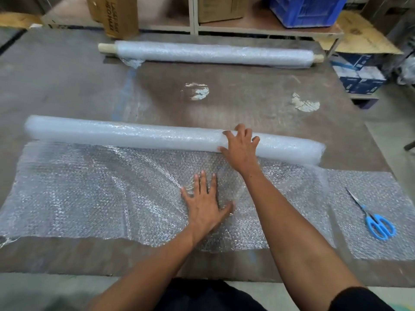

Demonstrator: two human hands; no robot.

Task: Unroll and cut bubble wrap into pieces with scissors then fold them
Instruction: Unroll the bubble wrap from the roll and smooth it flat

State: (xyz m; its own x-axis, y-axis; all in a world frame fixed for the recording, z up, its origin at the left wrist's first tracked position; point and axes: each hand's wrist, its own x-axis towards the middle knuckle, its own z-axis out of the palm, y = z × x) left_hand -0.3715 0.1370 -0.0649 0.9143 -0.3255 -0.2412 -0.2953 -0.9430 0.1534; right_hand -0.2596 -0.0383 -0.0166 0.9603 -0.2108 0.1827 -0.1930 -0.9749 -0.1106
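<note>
Storeroom shelving with cartons and a blue crate stands behind a wide brown surface [67,86]. Across its near half a stretch of bubble wrap sheet [89,198] lies unrolled and uncut, joined to the near roll [125,134]; a spare roll [208,53] rests toward the far edge. At the near right corner a separate piece [381,191] lies flat under blue scissors [372,218]. The left hand [205,203] presses the sheet flat, its grip spread apart; the right hand [241,145] rests splayed on the roll, clamping nothing. Cutting this length and all folding seem left to do.

Head-worn wide view, forward and down over the table [67,86], near.
</note>
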